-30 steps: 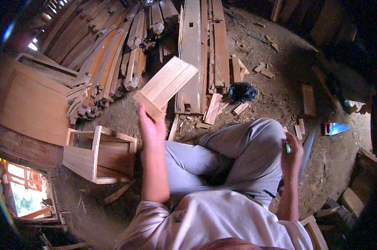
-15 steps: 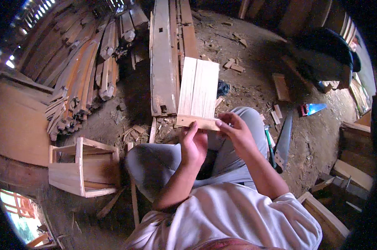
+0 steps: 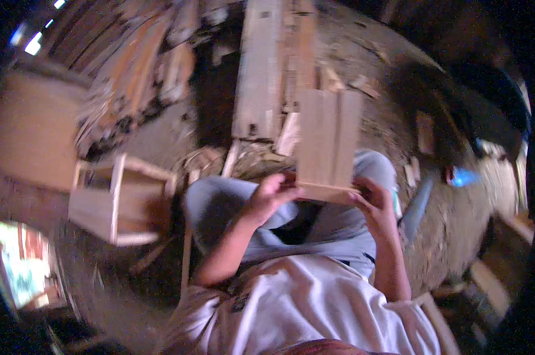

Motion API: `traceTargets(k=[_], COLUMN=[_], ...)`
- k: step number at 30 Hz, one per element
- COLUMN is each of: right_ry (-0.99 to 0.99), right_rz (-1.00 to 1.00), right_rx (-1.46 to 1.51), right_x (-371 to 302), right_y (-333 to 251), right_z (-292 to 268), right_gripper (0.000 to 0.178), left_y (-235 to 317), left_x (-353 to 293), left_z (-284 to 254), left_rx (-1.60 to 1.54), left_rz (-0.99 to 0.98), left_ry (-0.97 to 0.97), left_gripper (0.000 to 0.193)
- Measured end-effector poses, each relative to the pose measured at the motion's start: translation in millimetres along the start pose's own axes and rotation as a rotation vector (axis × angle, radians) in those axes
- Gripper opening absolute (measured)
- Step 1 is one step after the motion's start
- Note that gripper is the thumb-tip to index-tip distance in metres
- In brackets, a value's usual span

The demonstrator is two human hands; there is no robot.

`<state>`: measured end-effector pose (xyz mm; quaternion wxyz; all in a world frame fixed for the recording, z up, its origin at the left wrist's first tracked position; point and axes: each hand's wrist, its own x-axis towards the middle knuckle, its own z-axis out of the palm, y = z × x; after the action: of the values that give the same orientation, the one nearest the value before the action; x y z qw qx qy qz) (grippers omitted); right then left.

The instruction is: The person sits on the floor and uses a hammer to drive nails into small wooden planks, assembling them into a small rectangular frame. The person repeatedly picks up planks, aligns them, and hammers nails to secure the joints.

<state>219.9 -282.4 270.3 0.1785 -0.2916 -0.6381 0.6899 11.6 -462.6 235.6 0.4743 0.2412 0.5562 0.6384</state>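
Above my lap I hold a wooden panel [image 3: 328,139] made of side-by-side slats, with a crosspiece [image 3: 326,193] along its near edge. My left hand [image 3: 266,198] is closed on the near left corner, thumb lying toward the crosspiece. On the near right corner my right hand [image 3: 374,198] is closed, its fingers partly behind the wood. The panel stands tilted up, its far end pointing away from me. Motion blur hides the finer detail.
An open wooden frame box [image 3: 117,201] stands at left. Long boards [image 3: 258,71] lie ahead, beside stacked timber [image 3: 137,71]. To my right are a handsaw [image 3: 420,204] and a blue-bladed tool [image 3: 461,176] on the dirt floor. Wood scraps [image 3: 367,87] lie scattered about.
The panel and both hands have shifted right in the picture, and the panel's face now looks darker. My left hand has moved from the crosspiece's underside to its left end. The view has turned.
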Motion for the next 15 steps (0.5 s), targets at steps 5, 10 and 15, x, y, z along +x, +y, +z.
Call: traceTargets(k=[5, 10, 15], right_ry=[0.008, -0.025, -0.139], right_rz=[0.102, -0.065, -0.358], right_rx=[-0.117, -0.193, -0.872], right_x=[-4, 13, 31], right_y=[48, 81, 14], right_z=[17, 26, 55], right_gripper=[0.039, 0.042, 0.056], left_y=[-43, -52, -43], left_x=[-15, -19, -39], left_z=[-39, -41, -47], left_rx=[0.29, 0.148, 0.171], left_rz=[0.016, -0.081, -0.005], left_ry=[0.024, 0.115, 0.217], left_gripper=[0.032, 0.028, 0.027])
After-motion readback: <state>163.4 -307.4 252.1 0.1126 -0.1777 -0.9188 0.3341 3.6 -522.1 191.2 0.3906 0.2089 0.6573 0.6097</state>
